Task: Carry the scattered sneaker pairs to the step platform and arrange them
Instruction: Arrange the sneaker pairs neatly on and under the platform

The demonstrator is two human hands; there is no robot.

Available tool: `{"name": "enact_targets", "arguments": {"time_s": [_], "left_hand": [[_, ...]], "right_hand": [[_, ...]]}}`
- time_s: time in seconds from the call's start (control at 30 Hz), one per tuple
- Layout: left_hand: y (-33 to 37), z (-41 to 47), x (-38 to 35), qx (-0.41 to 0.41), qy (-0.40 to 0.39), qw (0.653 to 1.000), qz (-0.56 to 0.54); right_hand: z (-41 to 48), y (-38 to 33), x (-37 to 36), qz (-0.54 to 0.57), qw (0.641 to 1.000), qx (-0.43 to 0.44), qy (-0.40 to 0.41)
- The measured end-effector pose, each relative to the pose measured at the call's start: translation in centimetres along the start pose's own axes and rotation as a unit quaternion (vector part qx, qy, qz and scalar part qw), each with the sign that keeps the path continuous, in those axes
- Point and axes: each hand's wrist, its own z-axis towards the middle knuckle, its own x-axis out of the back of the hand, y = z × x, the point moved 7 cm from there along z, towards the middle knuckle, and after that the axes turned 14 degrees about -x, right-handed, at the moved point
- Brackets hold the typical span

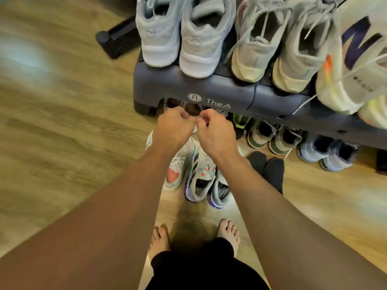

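Just near the front edge of the step platform [188,84], the left hand [173,126] and right hand [215,132] hovered close together. Their fingers were curled tight, knuckles almost touching; whether they pinched a lace could not be told. Below them on the wooden floor [62,122] stood a white-and-orange sneaker [176,170] beside a blue-soled pair [201,181]. On the platform's top sat a pale blue-grey pair [178,38], with a grey-and-cream pair [278,51] to its right. A green-trimmed pair [274,137] stood underneath.
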Motion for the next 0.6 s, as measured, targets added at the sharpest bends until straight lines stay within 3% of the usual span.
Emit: {"name": "enact_targets", "arguments": {"time_s": [0.17, 0.3, 0.5, 0.6], "left_hand": [[-7.5, 4.3, -3.8, -0.014, -0.009, 1.0, 0.013], [-12.4, 8.5, -6.6, -0.06, 0.026, 0.997, 0.039], [-15.7, 13.9, -11.0, -0.142, 0.036, 0.983, 0.107], [-16.7, 15.7, -12.3, -0.17, 0.04, 0.974, 0.142]], "right_hand": [[5.2, 2.2, -8.1, 0.012, 0.999, -0.034, -0.003], [9.9, 3.0, -14.1, -0.029, 0.999, -0.002, 0.021], [16.0, 3.9, -18.6, -0.069, 0.99, 0.046, 0.115], [18.7, 4.5, -19.8, -0.079, 0.988, 0.039, 0.125]]}}
